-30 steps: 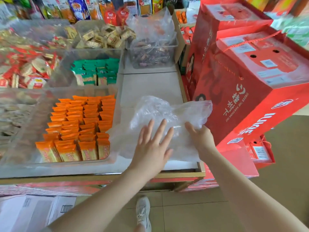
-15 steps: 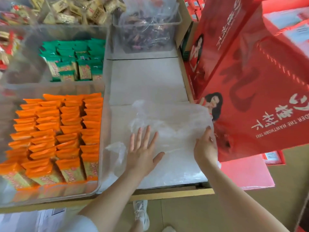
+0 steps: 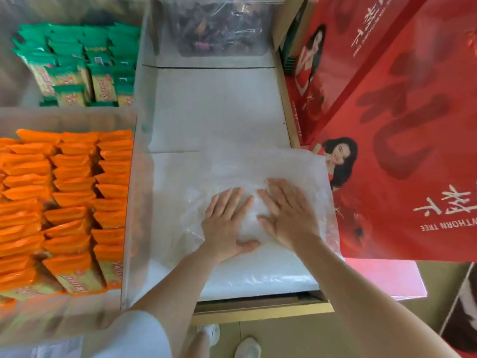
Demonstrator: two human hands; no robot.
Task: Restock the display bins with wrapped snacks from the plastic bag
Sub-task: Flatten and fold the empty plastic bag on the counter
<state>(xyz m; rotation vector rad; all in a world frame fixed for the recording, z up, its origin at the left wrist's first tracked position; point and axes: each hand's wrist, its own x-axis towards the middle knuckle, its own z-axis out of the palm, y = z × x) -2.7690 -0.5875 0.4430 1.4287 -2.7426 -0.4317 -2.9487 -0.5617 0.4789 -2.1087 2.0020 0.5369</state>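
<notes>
An empty clear plastic bag (image 3: 289, 166) lies flattened on the white shelf surface (image 3: 216, 109). My left hand (image 3: 227, 226) and my right hand (image 3: 289, 215) press flat on it side by side, fingers straight and spread. To the left, a clear bin (image 3: 129, 228) holds rows of orange wrapped snacks (image 3: 69, 208). Behind it another bin holds green wrapped snacks (image 3: 77, 63).
A clear bin of dark wrapped sweets (image 3: 219, 24) stands at the back of the shelf. Large red gift boxes (image 3: 402, 125) crowd the right edge, touching the bag's corner. The wooden shelf edge (image 3: 258, 311) runs below my wrists; my shoes show on the floor.
The bag went from puffed up to flat. My right hand moved from the bag's right edge inward beside my left hand. The camera moved closer and tilted down.
</notes>
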